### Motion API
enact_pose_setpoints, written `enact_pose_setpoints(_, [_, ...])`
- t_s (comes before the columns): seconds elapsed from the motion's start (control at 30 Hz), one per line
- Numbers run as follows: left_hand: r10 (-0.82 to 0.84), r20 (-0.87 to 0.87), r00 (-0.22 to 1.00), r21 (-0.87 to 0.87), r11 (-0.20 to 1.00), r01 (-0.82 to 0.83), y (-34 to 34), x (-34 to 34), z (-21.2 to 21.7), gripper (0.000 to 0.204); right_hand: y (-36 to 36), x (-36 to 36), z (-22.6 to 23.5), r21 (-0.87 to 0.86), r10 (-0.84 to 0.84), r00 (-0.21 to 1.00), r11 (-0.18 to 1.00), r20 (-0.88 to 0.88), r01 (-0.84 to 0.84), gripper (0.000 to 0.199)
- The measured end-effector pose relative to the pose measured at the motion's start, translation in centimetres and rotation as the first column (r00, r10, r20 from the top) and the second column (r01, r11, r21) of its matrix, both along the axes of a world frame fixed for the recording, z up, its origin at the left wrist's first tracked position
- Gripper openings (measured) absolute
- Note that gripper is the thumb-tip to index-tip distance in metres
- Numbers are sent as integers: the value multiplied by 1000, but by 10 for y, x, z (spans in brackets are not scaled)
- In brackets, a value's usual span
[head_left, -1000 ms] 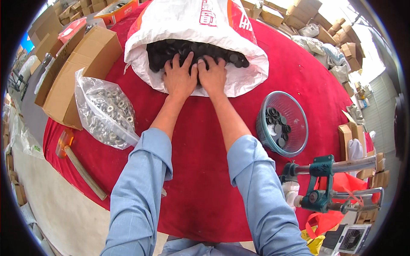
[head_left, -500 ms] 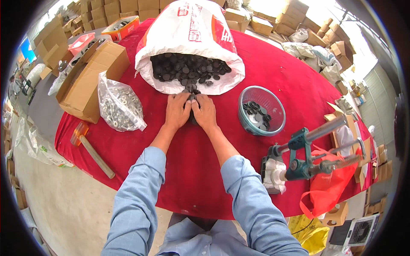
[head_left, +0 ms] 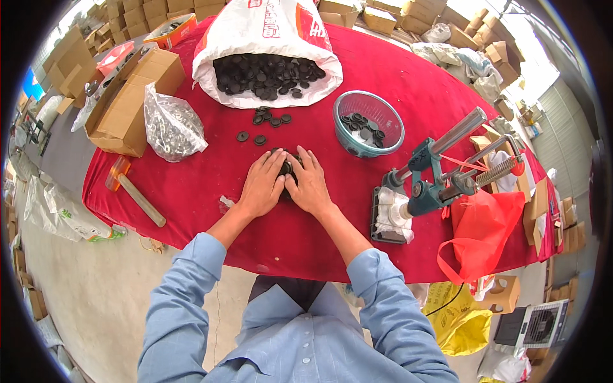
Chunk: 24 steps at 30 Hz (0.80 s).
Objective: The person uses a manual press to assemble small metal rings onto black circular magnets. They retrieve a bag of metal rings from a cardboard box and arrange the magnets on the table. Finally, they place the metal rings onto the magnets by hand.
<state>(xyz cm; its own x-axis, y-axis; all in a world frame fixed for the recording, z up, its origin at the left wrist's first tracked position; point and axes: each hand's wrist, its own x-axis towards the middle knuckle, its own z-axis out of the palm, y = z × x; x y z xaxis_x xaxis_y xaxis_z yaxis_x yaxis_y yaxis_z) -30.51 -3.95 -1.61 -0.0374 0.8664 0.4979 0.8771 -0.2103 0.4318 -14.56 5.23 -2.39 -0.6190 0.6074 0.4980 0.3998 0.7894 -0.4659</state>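
Observation:
Both my hands rest on the red cloth, close together, cupped around a small heap of black discs (head_left: pixel 285 167). My left hand (head_left: pixel 262 183) curves over the heap's left side, and my right hand (head_left: pixel 310 183) over its right. Most of the heap is hidden beneath my fingers and palms. Beyond my fingertips lie several loose black discs (head_left: pixel 260 139), some with a raised rim. Farther back, a white woven sack (head_left: pixel 217 96) lies on its side, its mouth facing me and full of the same discs.
A blue-grey plastic basket (head_left: pixel 368 152) with black discs stands to the right, beyond a green hand press (head_left: pixel 428 182) and red bag (head_left: pixel 485 223). On the left are a clear bag of metal parts (head_left: pixel 172 124), a cardboard box (head_left: pixel 137 105) and a hammer (head_left: pixel 142 201).
My hands have drawn back from the sack's mouth toward me, bringing discs between them. Several discs now lie loose on the cloth behind. The view has shifted too.

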Motion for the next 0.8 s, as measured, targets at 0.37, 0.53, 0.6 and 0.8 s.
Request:
enact_pose_setpoints(0.37, [161,-12,987,98,982,-159,73,-79,24,49,65,-29,34,-130,-112,969,988,-218,85,49])
enact_pose_setpoints(0.53, [200,12,980,-91,976,-198,135,-120,0,66,146,-93,27,-54,-146,970,989,-196,138,55])
enact_pose_setpoints(0.6, [161,10,987,-80,984,-160,144,-128,-9,65,173,-116,22,-12,-164,979,986,-119,164,60])
enact_pose_setpoints(0.8, [27,11,1000,-96,995,-26,146,-126,-12,57,220,-147,-2,-1,-153,980,988,130,155,61])
